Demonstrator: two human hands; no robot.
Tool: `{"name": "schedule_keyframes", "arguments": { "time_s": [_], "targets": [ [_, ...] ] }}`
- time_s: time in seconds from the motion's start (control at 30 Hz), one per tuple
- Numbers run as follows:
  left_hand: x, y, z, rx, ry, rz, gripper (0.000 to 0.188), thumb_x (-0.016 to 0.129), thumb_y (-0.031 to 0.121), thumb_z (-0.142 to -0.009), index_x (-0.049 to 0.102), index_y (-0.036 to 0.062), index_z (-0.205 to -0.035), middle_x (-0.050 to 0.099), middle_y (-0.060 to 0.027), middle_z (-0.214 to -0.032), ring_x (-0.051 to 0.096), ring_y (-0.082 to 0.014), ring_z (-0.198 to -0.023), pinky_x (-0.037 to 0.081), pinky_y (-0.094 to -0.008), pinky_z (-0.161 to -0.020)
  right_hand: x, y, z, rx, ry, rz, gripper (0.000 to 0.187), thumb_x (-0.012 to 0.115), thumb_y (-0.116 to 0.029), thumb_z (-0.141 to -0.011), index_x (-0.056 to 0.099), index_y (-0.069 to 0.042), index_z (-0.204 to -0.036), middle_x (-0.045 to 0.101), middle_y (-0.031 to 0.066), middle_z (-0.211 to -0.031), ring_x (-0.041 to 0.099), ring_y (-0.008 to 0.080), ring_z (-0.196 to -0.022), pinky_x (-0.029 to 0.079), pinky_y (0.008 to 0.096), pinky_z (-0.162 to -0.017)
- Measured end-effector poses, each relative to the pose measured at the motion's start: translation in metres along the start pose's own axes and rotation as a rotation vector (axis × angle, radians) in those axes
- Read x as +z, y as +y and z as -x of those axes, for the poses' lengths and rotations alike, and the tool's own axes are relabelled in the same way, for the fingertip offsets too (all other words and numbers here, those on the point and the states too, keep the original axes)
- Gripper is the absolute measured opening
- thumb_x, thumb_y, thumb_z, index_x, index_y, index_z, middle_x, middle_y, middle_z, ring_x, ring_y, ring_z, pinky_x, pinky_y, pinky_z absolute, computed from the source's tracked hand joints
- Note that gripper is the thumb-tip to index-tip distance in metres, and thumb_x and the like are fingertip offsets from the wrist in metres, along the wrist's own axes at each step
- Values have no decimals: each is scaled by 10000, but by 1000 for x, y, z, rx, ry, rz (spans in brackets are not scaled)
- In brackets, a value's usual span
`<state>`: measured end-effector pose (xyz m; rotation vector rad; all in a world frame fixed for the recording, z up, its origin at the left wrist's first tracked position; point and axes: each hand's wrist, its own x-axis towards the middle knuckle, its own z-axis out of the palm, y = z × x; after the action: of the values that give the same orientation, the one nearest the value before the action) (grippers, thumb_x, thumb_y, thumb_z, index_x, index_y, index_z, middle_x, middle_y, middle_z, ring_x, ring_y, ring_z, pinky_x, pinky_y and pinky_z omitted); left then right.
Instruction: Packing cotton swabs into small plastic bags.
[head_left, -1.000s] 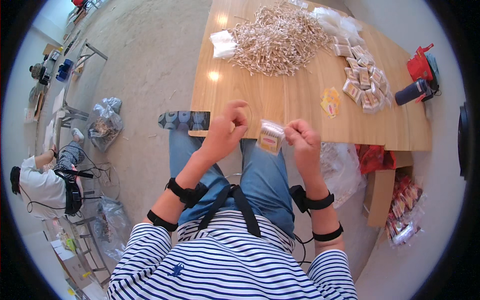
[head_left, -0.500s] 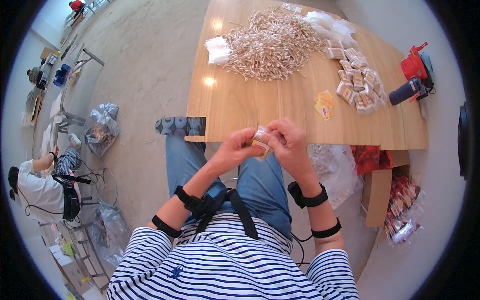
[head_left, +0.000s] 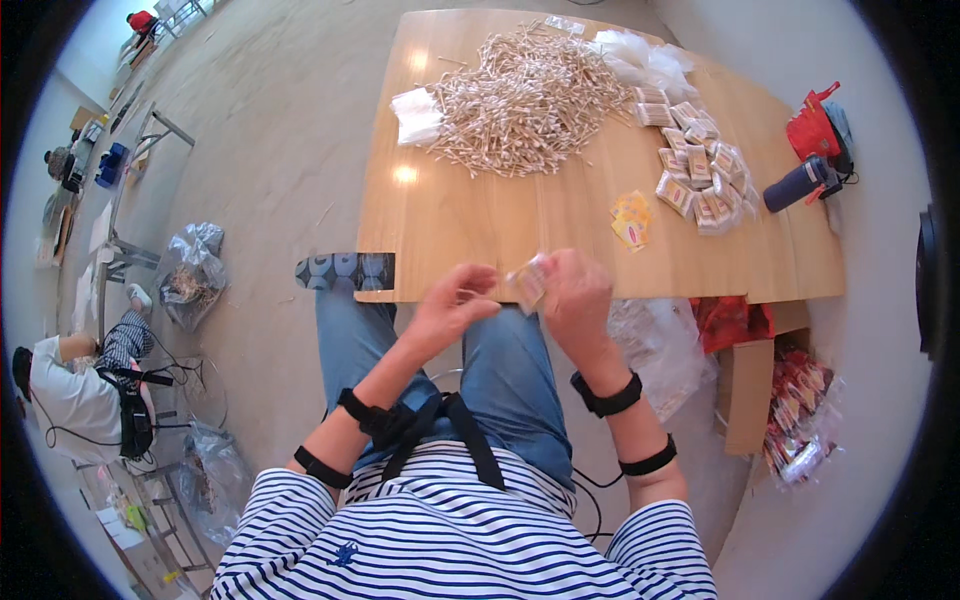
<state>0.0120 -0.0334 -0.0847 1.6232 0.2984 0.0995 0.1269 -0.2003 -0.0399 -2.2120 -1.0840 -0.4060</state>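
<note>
My right hand (head_left: 580,300) is closed on a small clear packet of cotton swabs (head_left: 527,281) with a printed card in it, held tilted above my lap at the table's front edge. To its left, my left hand (head_left: 455,305) is apart from the packet, with curled fingers and a gap to the thumb; nothing plain shows in it. Beyond my hands lies a big heap of loose cotton swabs (head_left: 535,100). Several yellow-and-white printed cards (head_left: 631,220) lie on the table ahead and to the right. Past them sits a pile of filled swab packets (head_left: 700,170).
White-and-clear plastic bags (head_left: 417,117) lie left of the heap, more (head_left: 645,62) behind it. A dark blue bottle (head_left: 795,186) and a red bag (head_left: 812,127) stand at the right. Below the table are a cardboard box (head_left: 748,400) and a plastic sack (head_left: 660,350). Another person (head_left: 85,390) sits at far left.
My left hand has let go of the packet and moved left, away from it. The packet stays in my right hand. The whole view has shifted slightly.
</note>
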Motion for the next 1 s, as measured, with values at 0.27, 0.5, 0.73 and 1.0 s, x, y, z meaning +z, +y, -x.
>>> {"name": "schedule_keyframes", "arguments": {
  "time_s": [0.27, 0.5, 0.73, 1.0],
  "targets": [
    [-17, 7, 2, -118, 52, 166, 211, 695, 30, -897, 630, -3, -1094, 690, -45, -1001, 659, -124, -959, 528, -271, -876, 47, 73, -17, -142, -35, 578, 131, 613, -191, -901, 541, -91, -856, 543, 94, -718, 574, 274, -637, 425, 420, -562],
    [-37, 6, 1, -82, 118, 207, 179, 698, 35, -896, 645, 0, -1064, 691, -39, -972, 658, -112, -926, 528, -263, -836, 39, 61, -34, -11, 120, 343, 57, 599, -132, -863, 566, -85, -865, 571, 101, -746, 610, 269, -666, 462, 432, -566],
    [-89, 32, -77, 68, 227, -287, 209, 717, 39, -871, 634, -25, -1051, 701, -58, -915, 655, -102, -882, 538, -272, -798, 14, 156, -39, 349, 62, 192, 97, 595, -125, -882, 650, -62, -931, 600, 122, -826, 630, 331, -733, 499, 477, -666],
    [-140, 28, -169, 352, 490, -924, 303, 662, -5, -818, 654, 10, -1121, 705, -205, -1026, 669, -384, -998, 533, -446, -870, -59, 300, -72, 573, 338, 384, 252, 568, -210, -967, 659, 19, -914, 699, 176, -816, 670, 302, -771, 505, 433, -727]
  ]
}}
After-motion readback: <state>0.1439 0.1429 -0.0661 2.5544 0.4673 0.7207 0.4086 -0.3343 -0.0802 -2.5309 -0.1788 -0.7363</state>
